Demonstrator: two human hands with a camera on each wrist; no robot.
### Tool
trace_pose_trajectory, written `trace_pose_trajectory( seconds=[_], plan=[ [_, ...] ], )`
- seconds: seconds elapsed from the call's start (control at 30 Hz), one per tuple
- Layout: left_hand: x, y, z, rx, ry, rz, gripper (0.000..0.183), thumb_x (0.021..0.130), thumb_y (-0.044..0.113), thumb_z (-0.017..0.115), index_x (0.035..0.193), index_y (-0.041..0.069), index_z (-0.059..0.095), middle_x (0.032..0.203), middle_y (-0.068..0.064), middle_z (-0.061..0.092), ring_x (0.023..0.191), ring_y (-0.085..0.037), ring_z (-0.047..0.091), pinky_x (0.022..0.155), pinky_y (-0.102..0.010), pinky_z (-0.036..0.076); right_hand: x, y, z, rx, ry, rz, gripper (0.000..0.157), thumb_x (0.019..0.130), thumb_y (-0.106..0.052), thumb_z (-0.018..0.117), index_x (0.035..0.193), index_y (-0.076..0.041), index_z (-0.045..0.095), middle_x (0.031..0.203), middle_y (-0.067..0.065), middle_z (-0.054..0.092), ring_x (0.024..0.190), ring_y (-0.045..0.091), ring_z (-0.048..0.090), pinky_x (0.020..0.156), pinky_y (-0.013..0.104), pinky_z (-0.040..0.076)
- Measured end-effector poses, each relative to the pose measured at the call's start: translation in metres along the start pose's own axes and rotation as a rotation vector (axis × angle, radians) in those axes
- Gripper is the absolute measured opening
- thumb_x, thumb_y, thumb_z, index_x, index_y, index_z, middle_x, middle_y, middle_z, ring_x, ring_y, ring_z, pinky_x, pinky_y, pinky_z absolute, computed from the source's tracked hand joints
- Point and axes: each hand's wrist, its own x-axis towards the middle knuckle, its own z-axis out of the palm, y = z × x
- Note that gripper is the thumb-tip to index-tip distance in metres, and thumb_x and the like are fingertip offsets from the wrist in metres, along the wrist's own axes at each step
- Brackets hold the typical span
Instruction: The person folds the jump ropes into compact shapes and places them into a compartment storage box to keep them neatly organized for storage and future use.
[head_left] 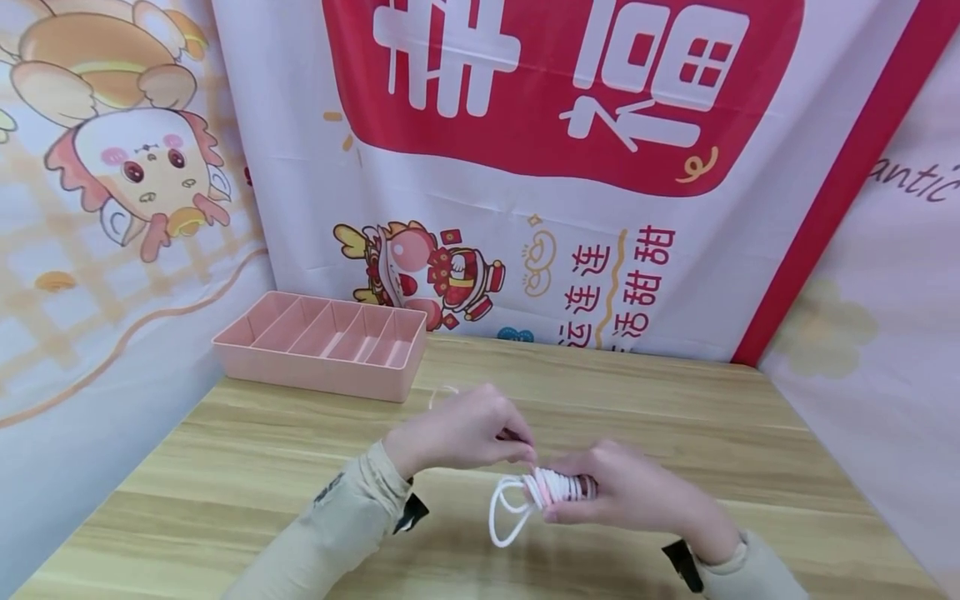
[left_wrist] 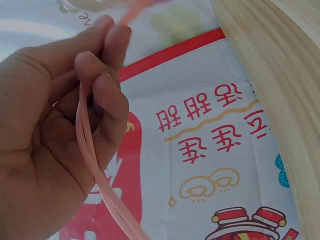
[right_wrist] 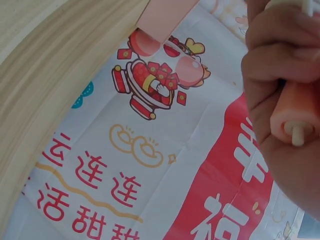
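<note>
A coiled white skipping rope [head_left: 558, 486] is held over the table in my right hand [head_left: 630, 490], whose fingers and thumb wrap its right end. Loose white loops hang from its left end. In the right wrist view a pink-orange handle [right_wrist: 295, 112] with a pale nub at its tip sticks out below the curled fingers. My left hand [head_left: 468, 429] is close to the rope's left end. Its fingertips pinch a thin pink band [left_wrist: 102, 185], doubled below the fingers in the left wrist view. Part of the band stretches upward past the fingertips, blurred.
A pink divided box [head_left: 315, 375] with several compartments stands at the back left of the wooden table [head_left: 637, 400]. Printed cloth [head_left: 465, 192] hangs behind the table and along both sides. Black straps show at both wrists.
</note>
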Motion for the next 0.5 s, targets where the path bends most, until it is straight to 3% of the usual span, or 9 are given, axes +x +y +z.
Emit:
trace_pose_trajectory(
  seconds=[0.13,0.33,0.5],
  plan=[
    [0.002,0.009,0.001,0.061,0.034,0.007,0.010,0.092,0.012,0.072,0.082,0.012,0.075,0.070,0.008,0.065,0.059,0.005,0.051,0.057,-0.011,0.044,0.002,0.001,0.007,-0.150,0.057,0.039,0.025,0.089,-0.045,0.071,0.098,-0.021,0.069,0.067,-0.022,0.049,0.054,-0.006,0.045,0.045,0.013,0.037],
    [0.004,0.019,0.010,0.206,0.155,0.052,0.012,0.092,0.009,0.070,0.083,0.012,0.076,0.071,0.008,0.062,0.063,0.000,0.052,0.061,-0.014,0.044,0.004,0.007,0.021,-0.445,0.186,0.079,0.035,0.088,-0.049,0.071,0.096,-0.015,0.069,0.058,-0.018,0.040,0.048,-0.002,0.036,0.040,0.021,0.032],
    [0.005,0.020,0.017,0.233,0.238,0.014,0.008,0.092,0.007,0.069,0.092,0.007,0.077,0.080,0.001,0.069,0.071,-0.005,0.061,0.067,-0.015,0.049,0.006,0.010,0.026,-0.508,0.275,0.160,0.030,0.086,-0.045,0.075,0.086,-0.017,0.064,0.060,-0.015,0.045,0.048,0.000,0.040,0.038,0.022,0.032]
  ],
)
